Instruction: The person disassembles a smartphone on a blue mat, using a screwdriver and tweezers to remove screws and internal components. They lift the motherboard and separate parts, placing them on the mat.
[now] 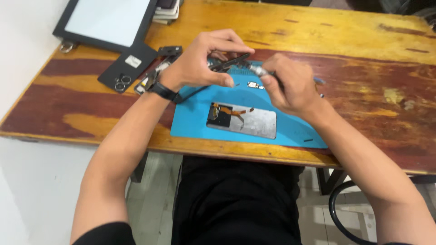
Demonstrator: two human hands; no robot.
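My left hand [204,59], with a black wristband, holds a dark phone frame [227,63] tilted above a blue work mat [195,122]. My right hand [290,86] grips a slim screwdriver [259,69] whose metal tip points at the frame. A small metal part [255,85] lies on the mat between my hands. In front of them a phone screen panel [247,121] lies face down with an orange flex cable showing.
The wooden table [363,54] also carries a black phone back cover [127,68] with camera rings, loose phone parts [154,75], and a black-framed white tablet [106,20] at the far left. A small screw [308,139] sits near the mat's front edge.
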